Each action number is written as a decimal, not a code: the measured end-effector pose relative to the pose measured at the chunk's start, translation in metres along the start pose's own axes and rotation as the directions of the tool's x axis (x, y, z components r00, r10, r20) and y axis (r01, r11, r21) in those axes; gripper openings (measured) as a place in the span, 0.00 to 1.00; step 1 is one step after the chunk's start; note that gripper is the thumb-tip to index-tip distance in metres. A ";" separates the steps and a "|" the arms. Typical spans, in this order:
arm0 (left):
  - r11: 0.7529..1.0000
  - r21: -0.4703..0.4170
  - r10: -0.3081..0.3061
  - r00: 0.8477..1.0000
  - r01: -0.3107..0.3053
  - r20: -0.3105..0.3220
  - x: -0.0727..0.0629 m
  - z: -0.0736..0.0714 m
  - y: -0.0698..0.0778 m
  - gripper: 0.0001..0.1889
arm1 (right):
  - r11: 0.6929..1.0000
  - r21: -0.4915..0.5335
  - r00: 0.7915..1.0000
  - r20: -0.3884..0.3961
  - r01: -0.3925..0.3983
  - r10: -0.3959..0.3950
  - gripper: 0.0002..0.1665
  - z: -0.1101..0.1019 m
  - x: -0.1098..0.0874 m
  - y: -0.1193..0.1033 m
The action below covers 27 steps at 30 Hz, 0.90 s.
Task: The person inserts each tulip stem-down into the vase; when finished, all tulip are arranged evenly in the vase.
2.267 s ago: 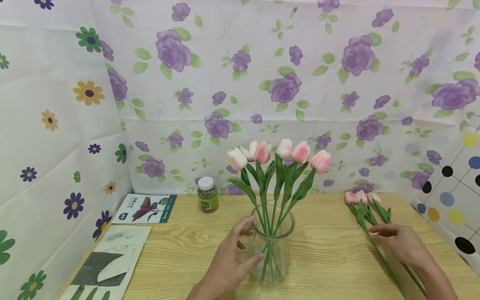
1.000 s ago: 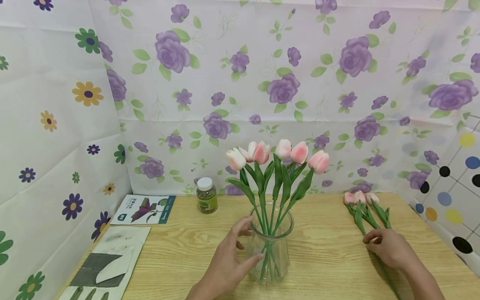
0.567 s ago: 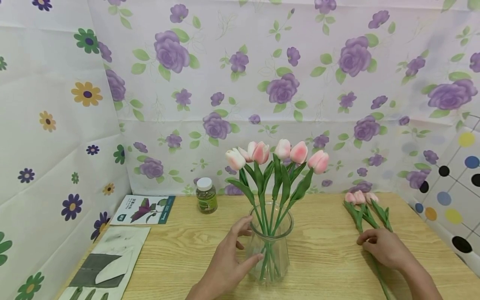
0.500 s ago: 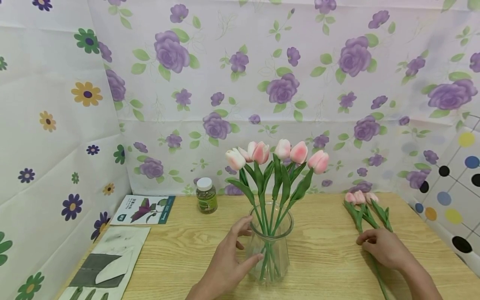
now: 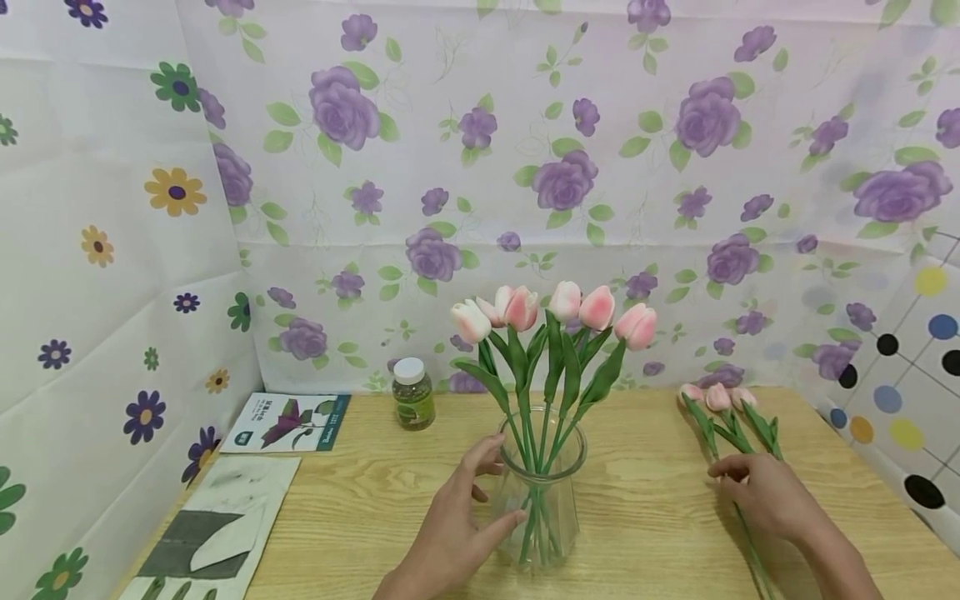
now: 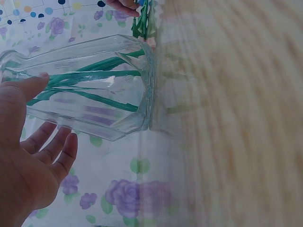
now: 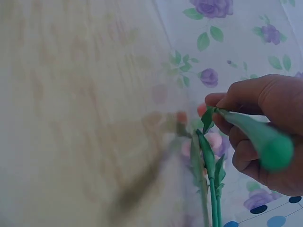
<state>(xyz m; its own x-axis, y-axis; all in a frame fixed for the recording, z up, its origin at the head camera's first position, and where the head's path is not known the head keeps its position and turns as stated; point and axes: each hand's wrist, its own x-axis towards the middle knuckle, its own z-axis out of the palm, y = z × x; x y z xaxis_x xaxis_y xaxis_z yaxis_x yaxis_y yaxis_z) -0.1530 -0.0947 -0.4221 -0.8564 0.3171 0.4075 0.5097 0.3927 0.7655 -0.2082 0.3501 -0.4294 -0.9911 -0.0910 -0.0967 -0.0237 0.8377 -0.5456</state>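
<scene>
R hand [image 5: 772, 496] pinches pink/wht tulip [image 5: 703, 429] by grn stem [image 5: 750, 542]!
L hand [image 5: 453, 521]: fingers curved round clear, faceted glass vase [image 5: 567, 512].

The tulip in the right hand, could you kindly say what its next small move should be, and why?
I would probably lift the tulip toward the vase: the right hand pinches its stem, the left hand curves beside the vase, and other tulips stand inside it.

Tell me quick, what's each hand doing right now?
Left hand: curved round the glass vase.
Right hand: pinching one tulip stem.
</scene>
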 end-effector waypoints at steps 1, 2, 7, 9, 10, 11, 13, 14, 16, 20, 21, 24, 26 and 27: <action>1.000 -0.001 -0.001 1.000 0.001 0.001 0.000 0.000 0.000 0.45 | 1.000 0.010 1.000 -0.008 0.000 0.000 0.17 -0.001 -0.001 -0.002; 1.000 -0.002 -0.002 1.000 0.002 0.002 0.000 0.000 0.000 0.45 | 1.000 0.021 1.000 -0.017 0.000 0.001 0.18 -0.002 -0.002 -0.004; 1.000 -0.002 -0.007 1.000 0.007 0.006 -0.001 0.000 -0.001 0.44 | 0.999 0.022 0.998 -0.054 0.028 -0.026 0.18 -0.007 -0.005 -0.010; 1.000 -0.003 -0.008 1.000 0.008 0.007 -0.001 0.000 0.000 0.44 | 0.999 0.016 0.997 -0.072 0.038 -0.036 0.18 -0.008 -0.005 -0.011; 1.000 -0.004 -0.007 1.000 0.007 0.006 -0.001 0.000 0.000 0.44 | 0.999 0.016 0.996 -0.082 0.042 -0.041 0.18 -0.009 -0.006 -0.012; 1.000 -0.003 -0.007 1.000 0.007 0.007 -0.001 0.000 0.000 0.44 | 0.999 0.019 0.995 -0.093 0.043 -0.041 0.18 -0.009 -0.006 -0.013; 1.000 -0.005 -0.005 1.000 0.005 0.007 -0.001 0.000 0.000 0.45 | 0.999 0.031 0.993 -0.113 0.041 -0.037 0.19 -0.010 -0.008 -0.015; 1.000 -0.004 -0.003 1.000 0.003 0.007 -0.001 -0.001 0.000 0.45 | 0.999 0.039 0.992 -0.122 0.037 -0.032 0.20 -0.011 -0.009 -0.016; 1.000 0.000 0.000 1.000 0.000 0.005 0.000 -0.001 0.000 0.45 | 0.998 0.059 0.990 -0.141 0.035 -0.026 0.22 -0.011 -0.010 -0.018; 1.000 0.002 0.003 1.000 -0.003 0.000 0.000 -0.001 0.001 0.45 | 0.994 0.101 0.984 -0.176 0.035 -0.017 0.26 -0.012 -0.012 -0.021; 1.000 0.004 0.003 1.000 -0.003 -0.001 0.000 -0.001 0.001 0.45 | 0.993 0.115 0.983 -0.183 0.035 -0.013 0.27 -0.013 -0.013 -0.021; 1.000 0.005 0.002 1.000 -0.002 -0.003 0.000 0.000 0.000 0.44 | 0.987 0.161 0.981 -0.194 0.024 0.007 0.28 -0.014 -0.013 -0.023; 1.000 0.005 0.001 1.000 -0.001 -0.003 0.000 0.000 0.000 0.44 | 0.983 0.181 0.978 -0.207 0.018 0.021 0.29 -0.015 -0.014 -0.024; 1.000 0.004 0.002 1.000 -0.002 -0.002 -0.001 0.000 0.000 0.44 | 0.983 0.185 0.975 -0.219 0.016 0.025 0.29 -0.015 -0.014 -0.024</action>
<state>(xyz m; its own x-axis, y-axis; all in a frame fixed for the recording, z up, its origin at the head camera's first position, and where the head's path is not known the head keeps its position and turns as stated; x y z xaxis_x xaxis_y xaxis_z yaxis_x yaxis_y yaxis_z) -0.1526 -0.0950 -0.4223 -0.8557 0.3158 0.4098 0.5114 0.3960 0.7627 -0.1955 0.3394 -0.4019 -0.9960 0.0499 0.0741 -0.0153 0.7223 -0.6915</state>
